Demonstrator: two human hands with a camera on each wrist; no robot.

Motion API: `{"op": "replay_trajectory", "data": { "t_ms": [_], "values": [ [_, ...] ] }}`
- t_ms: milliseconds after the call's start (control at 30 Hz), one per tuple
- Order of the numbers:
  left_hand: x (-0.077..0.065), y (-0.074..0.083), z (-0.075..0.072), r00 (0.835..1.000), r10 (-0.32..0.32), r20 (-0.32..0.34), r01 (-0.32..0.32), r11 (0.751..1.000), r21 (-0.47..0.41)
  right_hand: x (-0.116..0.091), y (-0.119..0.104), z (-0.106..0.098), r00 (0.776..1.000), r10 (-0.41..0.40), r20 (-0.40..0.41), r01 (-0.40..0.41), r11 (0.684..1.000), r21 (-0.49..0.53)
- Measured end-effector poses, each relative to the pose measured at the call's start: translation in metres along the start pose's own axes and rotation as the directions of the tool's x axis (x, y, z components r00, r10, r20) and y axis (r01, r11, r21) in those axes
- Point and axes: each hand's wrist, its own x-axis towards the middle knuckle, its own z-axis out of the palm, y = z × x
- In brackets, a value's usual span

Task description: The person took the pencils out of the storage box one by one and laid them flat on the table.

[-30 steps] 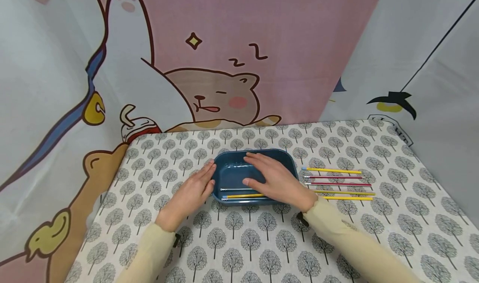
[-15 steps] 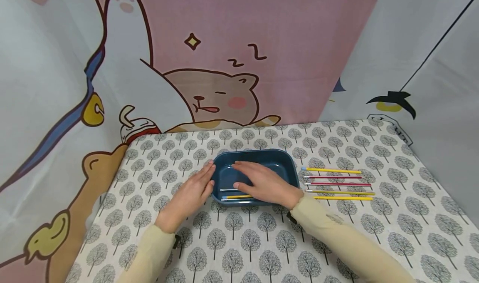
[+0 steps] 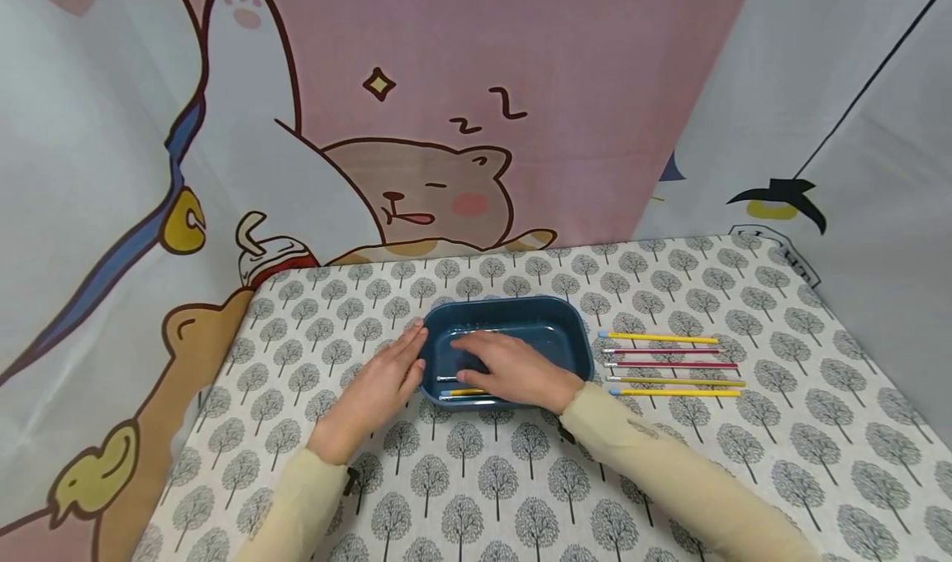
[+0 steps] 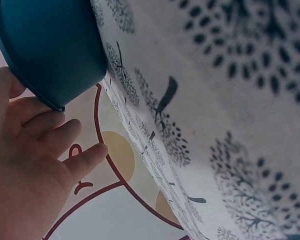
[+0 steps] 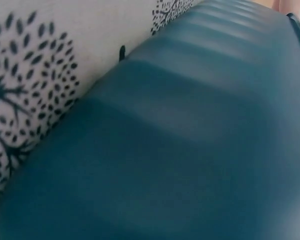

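Observation:
A dark blue rectangular tub (image 3: 506, 304) sits on the table. My left hand (image 3: 375, 388) lies along its left end, fingers extended; in the left wrist view the thumb and fingertips (image 4: 55, 120) touch the tub's rim. My right hand (image 3: 513, 368) reaches into the tub over its near side, thumb and index finger apart and pointing left. Beneath it, pencils lie along the near wall, among them a yellow pencil (image 3: 468, 392) with a blue end. Their right parts are hidden under the hand. The right wrist view shows mainly the tub's outer wall (image 5: 165, 135).
Right of the tub, several pencils lie roughly parallel on the tree-print cloth (image 3: 461, 446): a yellow pencil (image 3: 662, 338) at the back, two red pencils (image 3: 673, 365), an olive pencil (image 3: 680, 381) and another yellow one. A printed curtain (image 3: 461, 50) hangs behind the table.
My right hand has moved left and slightly nearer inside the tub, now covering more of the yellow pencil. My left hand stays at the tub's left end.

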Motion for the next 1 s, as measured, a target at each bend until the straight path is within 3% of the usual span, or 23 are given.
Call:
{"op": "replay_trajectory", "data": {
  "t_ms": [600,1000],
  "values": [
    [0.001,-0.001,0.0,1.0,0.014,-0.005,-0.014,1.0,0.007,0.015,-0.003,0.006,0.997,-0.011,0.071,0.011,1.0,-0.009],
    [0.0,0.0,0.001,1.0,0.014,-0.02,-0.014,1.0,0.004,0.02,-0.004,0.008,0.991,0.023,0.134,-0.017,0.999,-0.05]
  ]
}}
